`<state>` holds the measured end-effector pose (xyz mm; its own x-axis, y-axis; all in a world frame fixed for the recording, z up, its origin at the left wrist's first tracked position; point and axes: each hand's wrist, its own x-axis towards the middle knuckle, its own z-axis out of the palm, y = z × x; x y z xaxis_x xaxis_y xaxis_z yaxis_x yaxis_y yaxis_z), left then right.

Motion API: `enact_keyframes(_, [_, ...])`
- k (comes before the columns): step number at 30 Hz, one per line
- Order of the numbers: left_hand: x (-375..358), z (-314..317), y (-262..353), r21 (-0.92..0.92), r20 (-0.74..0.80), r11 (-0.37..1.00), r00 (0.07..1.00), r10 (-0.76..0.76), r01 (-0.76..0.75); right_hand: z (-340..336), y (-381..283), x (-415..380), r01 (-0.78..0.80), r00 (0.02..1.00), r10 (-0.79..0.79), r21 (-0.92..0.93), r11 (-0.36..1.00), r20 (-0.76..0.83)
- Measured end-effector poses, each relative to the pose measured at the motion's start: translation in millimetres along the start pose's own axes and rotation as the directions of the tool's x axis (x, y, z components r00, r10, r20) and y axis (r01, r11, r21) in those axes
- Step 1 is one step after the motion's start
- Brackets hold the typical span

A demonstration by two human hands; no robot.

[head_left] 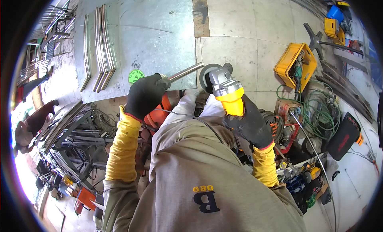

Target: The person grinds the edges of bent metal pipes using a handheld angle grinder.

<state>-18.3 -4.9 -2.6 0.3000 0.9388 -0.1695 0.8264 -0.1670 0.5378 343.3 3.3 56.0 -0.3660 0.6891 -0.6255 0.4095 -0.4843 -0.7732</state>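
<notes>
My left hand [145, 95], in a black glove, is closed around a short metal tube [185, 72] that points up to the right. In my right hand [253, 126], also gloved in black, is a yellow and silver angle grinder [229, 92]. The grinder's round disc [207, 77] stands just right of the tube's free end; whether they touch I cannot tell. A green round sticker [136, 76] lies on the metal sheet [155, 36] beside my left hand. Several bent metal tubes [101, 52] rest on the sheet's left part.
At the right stands a yellow crate [284, 68] with tools inside, near a coiled green hose [323, 112] and a black case [344, 137]. Metal frames [76, 140] and tools crowd the lower left. A cable [187, 114] crosses my lap.
</notes>
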Motion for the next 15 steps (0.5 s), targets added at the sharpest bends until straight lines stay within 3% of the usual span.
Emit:
enact_keyframes(2, [0, -2, 16, -0.117, -0.032, 0.959, 0.964, -0.264, 0.258, -1, 3, 4, 0.021, 1.000, -0.021, -0.093, 0.995, -0.002])
enact_keyframes(6, [-3, 5, 16, -0.086, -0.106, 0.972, 0.968, -0.227, 0.219, 0, 0, 7, 0.031, 0.999, -0.031, -0.046, 0.998, 0.012])
enact_keyframes(9, [-3, 4, 1, -0.114, 0.011, 0.956, 0.963, -0.270, 0.270, 1, 4, 9, 0.047, 0.999, -0.047, -0.049, 0.998, -0.001])
enact_keyframes(11, [-1, 12, -22, -0.189, 0.105, 0.981, 0.994, -0.019, 0.039, 1, 5, 9, 0.062, 0.998, -0.062, -0.011, 0.998, -0.016])
enact_keyframes(15, [5, 4, -25, -0.360, 0.174, 0.923, 0.982, -0.079, 0.138, -3, 18, 6, 0.003, 1.000, -0.004, -0.037, 0.999, -0.004])
